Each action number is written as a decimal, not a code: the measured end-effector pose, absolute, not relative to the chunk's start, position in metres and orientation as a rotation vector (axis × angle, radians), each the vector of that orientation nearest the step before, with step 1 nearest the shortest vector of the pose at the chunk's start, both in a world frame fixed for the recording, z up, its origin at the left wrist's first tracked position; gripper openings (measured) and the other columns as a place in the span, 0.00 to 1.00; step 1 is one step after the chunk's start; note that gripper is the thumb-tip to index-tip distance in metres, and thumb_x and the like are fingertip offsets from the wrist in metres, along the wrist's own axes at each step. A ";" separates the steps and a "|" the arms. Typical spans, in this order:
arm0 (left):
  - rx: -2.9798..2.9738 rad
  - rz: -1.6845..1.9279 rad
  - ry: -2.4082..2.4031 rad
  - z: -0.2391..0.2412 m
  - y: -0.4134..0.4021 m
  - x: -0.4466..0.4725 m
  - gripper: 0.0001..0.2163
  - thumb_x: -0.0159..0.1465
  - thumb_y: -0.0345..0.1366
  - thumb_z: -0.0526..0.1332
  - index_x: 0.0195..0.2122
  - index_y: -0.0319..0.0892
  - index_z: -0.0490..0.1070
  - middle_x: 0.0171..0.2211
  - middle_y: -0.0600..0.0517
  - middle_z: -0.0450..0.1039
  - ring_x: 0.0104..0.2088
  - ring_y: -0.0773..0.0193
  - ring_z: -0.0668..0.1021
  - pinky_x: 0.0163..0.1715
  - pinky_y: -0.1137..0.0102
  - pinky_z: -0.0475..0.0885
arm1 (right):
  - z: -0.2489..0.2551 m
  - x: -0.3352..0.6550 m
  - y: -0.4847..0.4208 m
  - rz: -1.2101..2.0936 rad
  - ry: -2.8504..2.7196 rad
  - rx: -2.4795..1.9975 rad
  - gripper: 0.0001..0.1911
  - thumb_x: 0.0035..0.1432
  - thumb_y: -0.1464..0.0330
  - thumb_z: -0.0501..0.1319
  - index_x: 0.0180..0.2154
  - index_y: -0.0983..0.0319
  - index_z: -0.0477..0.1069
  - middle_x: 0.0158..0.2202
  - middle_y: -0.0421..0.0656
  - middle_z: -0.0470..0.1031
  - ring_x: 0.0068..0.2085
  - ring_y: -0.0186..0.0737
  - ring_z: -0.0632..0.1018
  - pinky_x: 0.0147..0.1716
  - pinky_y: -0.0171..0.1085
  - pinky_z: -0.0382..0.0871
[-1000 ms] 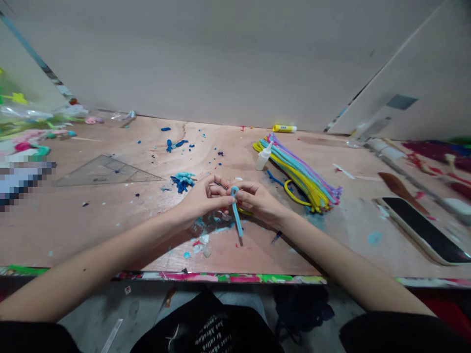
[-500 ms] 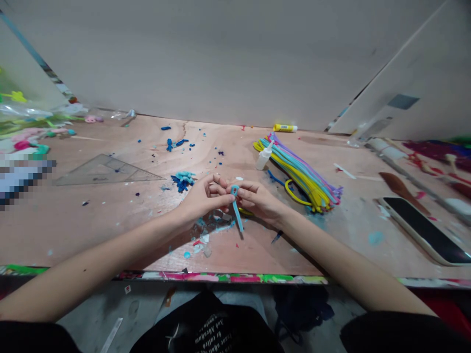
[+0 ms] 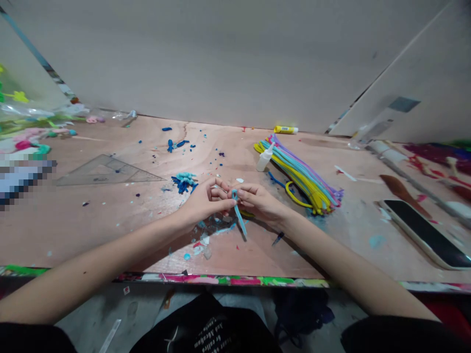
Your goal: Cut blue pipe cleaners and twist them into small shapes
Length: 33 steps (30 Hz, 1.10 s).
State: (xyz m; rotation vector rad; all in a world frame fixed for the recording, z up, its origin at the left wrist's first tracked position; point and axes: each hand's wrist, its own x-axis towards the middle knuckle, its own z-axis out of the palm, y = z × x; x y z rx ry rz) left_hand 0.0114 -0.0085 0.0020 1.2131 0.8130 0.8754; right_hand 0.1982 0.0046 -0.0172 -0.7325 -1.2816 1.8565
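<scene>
Between both hands, above the middle of the table, is a light-blue pipe cleaner (image 3: pixel 241 221) with a small loop at its top and a straight tail pointing down toward me. My left hand (image 3: pixel 209 198) pinches the loop's left side between thumb and fingertips. From the other side, my right hand (image 3: pixel 259 202) grips the loop with thumb and forefinger. A bundle of yellow, light-blue and purple pipe cleaners (image 3: pixel 301 171) lies to the right of the hands. Left of them sits a small pile of blue and light-blue cut pieces (image 3: pixel 185 182).
A white squeeze bottle (image 3: pixel 265 158) stands against the bundle, with a yellow glue stick (image 3: pixel 286 130) behind it. A clear set square (image 3: pixel 110 170) lies at left. On the right are a phone (image 3: pixel 423 233) and a brown wooden tool (image 3: pixel 404 192). Scraps (image 3: pixel 200 249) litter the table's front.
The loop in the light-blue pipe cleaner looks smaller and narrower, and its tail has swung slightly right. Both hands stay in nearly the same place.
</scene>
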 end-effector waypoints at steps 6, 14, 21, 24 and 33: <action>1.221 0.861 0.838 0.006 -0.012 0.012 0.18 0.53 0.35 0.73 0.36 0.41 0.64 0.22 0.59 0.72 0.21 0.71 0.75 0.23 0.76 0.68 | -0.017 0.200 0.002 1.865 -1.307 -0.772 0.20 0.50 0.54 0.73 0.32 0.63 0.76 0.24 0.34 0.64 0.24 0.27 0.60 0.23 0.30 0.54; 1.247 0.883 0.822 0.003 -0.011 0.011 0.18 0.53 0.35 0.72 0.38 0.41 0.64 0.22 0.60 0.71 0.21 0.71 0.75 0.23 0.76 0.68 | -0.016 0.201 0.004 1.889 -1.320 -0.777 0.21 0.48 0.51 0.74 0.31 0.62 0.75 0.24 0.34 0.65 0.25 0.28 0.62 0.25 0.30 0.55; 1.195 0.893 0.807 0.004 -0.013 0.011 0.18 0.53 0.35 0.73 0.38 0.41 0.64 0.26 0.57 0.74 0.24 0.70 0.77 0.25 0.73 0.72 | -0.015 0.201 0.004 1.908 -1.284 -0.758 0.21 0.50 0.51 0.73 0.32 0.61 0.74 0.26 0.35 0.68 0.26 0.29 0.66 0.27 0.31 0.60; 1.173 0.894 0.779 0.003 -0.011 0.011 0.18 0.53 0.34 0.72 0.38 0.41 0.64 0.28 0.56 0.75 0.26 0.69 0.77 0.27 0.72 0.73 | -0.014 0.202 0.008 1.910 -1.311 -0.738 0.21 0.50 0.52 0.73 0.33 0.61 0.74 0.27 0.35 0.69 0.27 0.29 0.67 0.29 0.32 0.63; 1.182 0.890 0.826 0.004 -0.012 0.011 0.17 0.54 0.35 0.72 0.38 0.42 0.64 0.24 0.58 0.73 0.22 0.71 0.75 0.23 0.74 0.68 | -0.015 0.202 0.008 1.823 -1.361 -0.801 0.22 0.47 0.50 0.74 0.32 0.61 0.76 0.25 0.36 0.70 0.25 0.29 0.67 0.26 0.32 0.60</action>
